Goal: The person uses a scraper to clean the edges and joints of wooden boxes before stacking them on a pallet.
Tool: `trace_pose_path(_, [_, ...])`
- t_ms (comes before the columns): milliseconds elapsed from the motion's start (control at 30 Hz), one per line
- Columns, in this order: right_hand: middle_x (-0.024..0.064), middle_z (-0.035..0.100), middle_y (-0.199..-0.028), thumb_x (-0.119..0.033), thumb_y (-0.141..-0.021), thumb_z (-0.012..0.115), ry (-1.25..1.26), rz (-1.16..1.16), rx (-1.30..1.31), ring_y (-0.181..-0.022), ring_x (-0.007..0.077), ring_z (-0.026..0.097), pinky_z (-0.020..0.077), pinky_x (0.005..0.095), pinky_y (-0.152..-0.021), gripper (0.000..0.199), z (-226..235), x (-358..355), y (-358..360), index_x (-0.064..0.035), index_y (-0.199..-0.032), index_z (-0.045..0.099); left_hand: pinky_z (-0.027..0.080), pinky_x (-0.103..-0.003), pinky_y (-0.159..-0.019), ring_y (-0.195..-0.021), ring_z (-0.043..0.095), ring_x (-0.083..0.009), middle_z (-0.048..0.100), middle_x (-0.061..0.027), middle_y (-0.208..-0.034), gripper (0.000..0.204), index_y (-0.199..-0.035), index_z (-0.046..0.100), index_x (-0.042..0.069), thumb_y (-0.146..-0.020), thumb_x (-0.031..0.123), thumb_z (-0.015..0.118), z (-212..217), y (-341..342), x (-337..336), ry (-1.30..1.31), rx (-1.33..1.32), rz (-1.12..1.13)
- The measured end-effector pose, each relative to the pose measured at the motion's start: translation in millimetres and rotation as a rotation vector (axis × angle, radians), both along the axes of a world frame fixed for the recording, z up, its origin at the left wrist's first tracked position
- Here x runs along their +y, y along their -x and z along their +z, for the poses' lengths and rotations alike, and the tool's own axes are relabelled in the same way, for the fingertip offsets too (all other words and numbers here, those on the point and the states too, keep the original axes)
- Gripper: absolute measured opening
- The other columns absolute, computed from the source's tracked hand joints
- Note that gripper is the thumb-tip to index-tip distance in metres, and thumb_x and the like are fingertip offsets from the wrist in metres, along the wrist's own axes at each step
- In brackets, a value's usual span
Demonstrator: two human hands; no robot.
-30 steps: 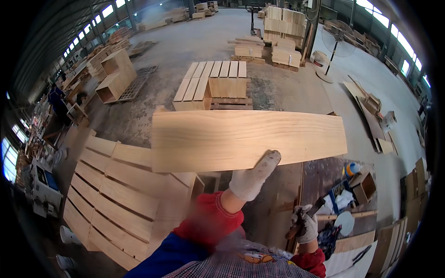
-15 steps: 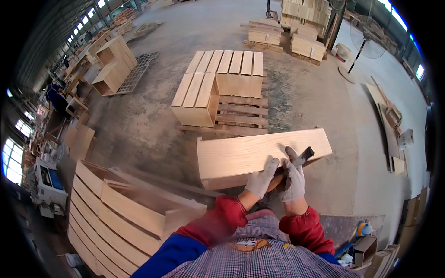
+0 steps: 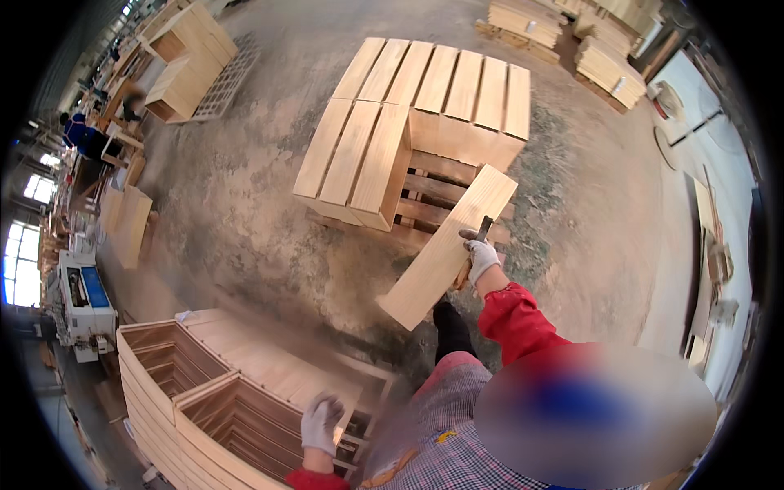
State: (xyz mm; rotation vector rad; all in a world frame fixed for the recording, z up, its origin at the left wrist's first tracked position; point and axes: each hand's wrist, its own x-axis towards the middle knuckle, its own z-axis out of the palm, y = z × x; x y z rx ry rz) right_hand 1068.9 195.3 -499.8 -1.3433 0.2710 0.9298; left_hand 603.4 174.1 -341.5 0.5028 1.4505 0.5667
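My right hand (image 3: 482, 258), in a whitish glove, is closed at the right edge of a long pale wooden drawer (image 3: 447, 249) tilted in front of me. From the same hand a dark-tipped tool (image 3: 485, 227) sticks up; its kind is unclear. The drawer's far end overlaps the pallet in view, and I cannot tell whether they touch. Low on the left, my gloved left hand (image 3: 320, 422) is over the near edge of a group of wooden drawers (image 3: 237, 416). Motion smears its fingers, and nothing shows plainly in them.
Ahead, more drawers (image 3: 359, 155) stand in an L shape on a slatted pallet (image 3: 433, 192). Board stacks (image 3: 608, 69) lie far right, with a fan (image 3: 694, 126) closer. A white machine (image 3: 86, 306) and a person in blue (image 3: 77, 135) are at the left.
My left hand has left the drawer and moved down left to the drawer group. The drawer has turned diagonal and is nearer the pallet, with my right hand still at it. My view has shifted.
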Motion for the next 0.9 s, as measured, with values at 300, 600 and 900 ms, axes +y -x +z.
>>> trace_pose_path(300, [-0.0002,0.067,-0.089,0.005,-0.077,0.048,0.066,0.234,-0.093,-0.076,0.0087,0.050,0.0413,0.0217,-0.071,0.031,-124,167,-132,-0.0071,-0.093,0.072,0.051,-0.040,-0.079,-0.087,0.062,-0.0259,0.062,-0.0134,-0.100,0.028,-0.110,0.053,0.003,-0.087,0.015,0.063,-3,-122,56,0.327,-0.207,0.149])
trace_pose_path(600, [-0.0005,0.066,-0.093,0.005,-0.077,0.049,0.072,0.378,-0.096,-0.085,0.0116,0.053,0.0416,0.0243,-0.081,0.029,-162,237,-182,-0.0075,-0.092,0.071,0.049,-0.038,-0.091,-0.112,0.055,-0.0261,0.056,-0.0107,-0.128,0.054,-0.134,0.044,0.006,-0.093,0.036,0.060,-10,-151,68,0.341,0.120,-0.129])
trace_pose_path(900, [0.0011,0.068,-0.092,0.008,-0.076,0.049,0.017,0.377,-0.120,-0.081,0.0095,0.054,0.0420,0.0226,-0.076,0.029,-168,252,-178,-0.0043,-0.089,0.071,0.046,-0.036,-0.094,-0.110,0.056,-0.0214,0.059,-0.0105,-0.120,0.045,-0.127,0.053,0.003,-0.095,0.035,0.056,0,-185,90,0.272,0.289,-0.316])
